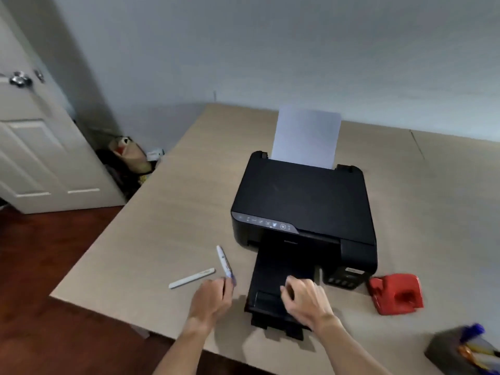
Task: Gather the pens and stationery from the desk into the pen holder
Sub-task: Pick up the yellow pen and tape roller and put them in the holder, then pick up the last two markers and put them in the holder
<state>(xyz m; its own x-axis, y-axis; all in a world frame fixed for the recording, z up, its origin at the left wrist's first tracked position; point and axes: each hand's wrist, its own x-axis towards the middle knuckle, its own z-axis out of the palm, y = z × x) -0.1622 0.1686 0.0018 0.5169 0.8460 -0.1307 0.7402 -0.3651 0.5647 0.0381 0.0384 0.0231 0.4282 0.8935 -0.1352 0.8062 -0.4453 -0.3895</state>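
Note:
My left hand [209,297] grips the lower end of a white and purple pen [224,262], which points up and away over the desk. A second white pen [191,278] lies flat on the desk just left of that hand. My right hand [305,299] hovers over the printer's black output tray with its fingers curled; nothing shows in it. The grey pen holder [446,350] sits at the bottom right corner with several pens in it, one with a blue cap.
A black printer [303,201] with a white sheet [307,136] in its feeder fills the middle of the light wooden desk [167,212]. A red hole punch [396,293] sits right of the printer. A white door and dark floor lie to the left.

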